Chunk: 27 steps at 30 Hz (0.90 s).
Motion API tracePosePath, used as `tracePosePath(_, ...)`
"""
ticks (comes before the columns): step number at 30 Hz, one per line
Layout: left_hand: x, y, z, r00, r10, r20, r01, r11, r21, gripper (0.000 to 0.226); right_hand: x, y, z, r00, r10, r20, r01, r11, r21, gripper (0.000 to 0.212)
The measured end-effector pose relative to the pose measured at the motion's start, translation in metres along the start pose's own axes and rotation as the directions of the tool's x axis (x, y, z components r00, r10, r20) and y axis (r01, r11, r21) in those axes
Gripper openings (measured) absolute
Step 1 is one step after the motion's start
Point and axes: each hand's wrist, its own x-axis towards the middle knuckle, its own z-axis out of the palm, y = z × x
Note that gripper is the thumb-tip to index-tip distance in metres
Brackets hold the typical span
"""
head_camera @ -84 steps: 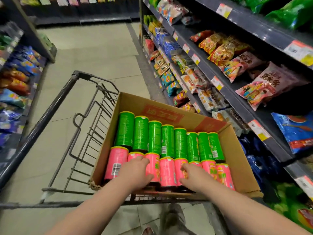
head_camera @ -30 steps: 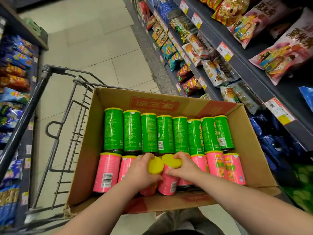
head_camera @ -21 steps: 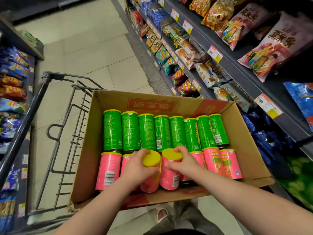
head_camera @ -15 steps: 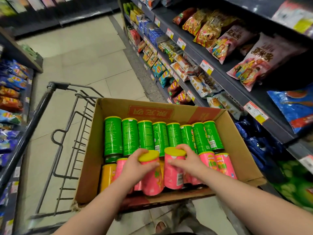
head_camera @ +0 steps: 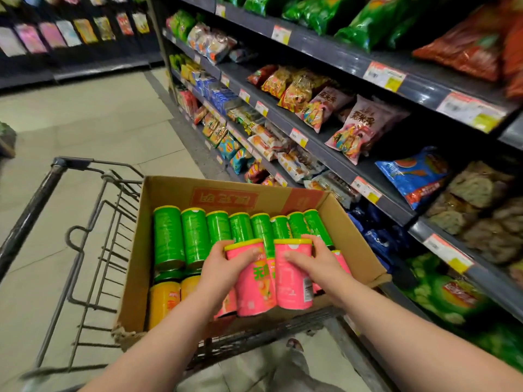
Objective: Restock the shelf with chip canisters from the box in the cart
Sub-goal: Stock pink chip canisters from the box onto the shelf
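Observation:
A cardboard box (head_camera: 135,267) sits in a wire cart (head_camera: 93,250). A row of green chip canisters (head_camera: 195,236) lies along the box's far side. Orange canisters (head_camera: 164,302) show at the near left, under where pink ones lay. My left hand (head_camera: 223,264) grips a pink canister (head_camera: 254,287) with a yellow lid, held upright above the box. My right hand (head_camera: 317,258) grips a second pink canister (head_camera: 293,281) beside it. The two canisters touch side by side. More pink canisters (head_camera: 339,257) lie partly hidden behind my right hand.
Dark shelves (head_camera: 339,162) of snack bags run along the right, close to the cart. A dark, seemingly empty stretch of shelf (head_camera: 402,142) lies behind the pink bags. Open tiled aisle floor (head_camera: 93,123) stretches ahead and left. Another shelf row (head_camera: 70,32) stands at the far end.
Both hands have lifted their pink canisters upright and higher out of the box. Orange canisters now show beneath at the left. My view has tilted up toward the shelves.

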Motion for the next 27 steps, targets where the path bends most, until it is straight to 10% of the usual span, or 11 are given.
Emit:
tracePosePath(8, -0.022, 0.006, 0.027, 0.988, 0.044, 0.147, -0.031, 0.996, -0.089, 0.026, -0.043, 0.005, -0.028, 0.998, 0.005, -0.059, -0.002, 0.999, 0.049, 0.051)
tracePosePath(27, -0.215, 0.021, 0.216, 0.779, 0.062, 0.624, -0.036, 0.998, -0.054, 0.058, -0.273, 0.102, -0.204, 0.869, 0.151, -0.472, -0.003, 0.954, 0.299, 0.045)
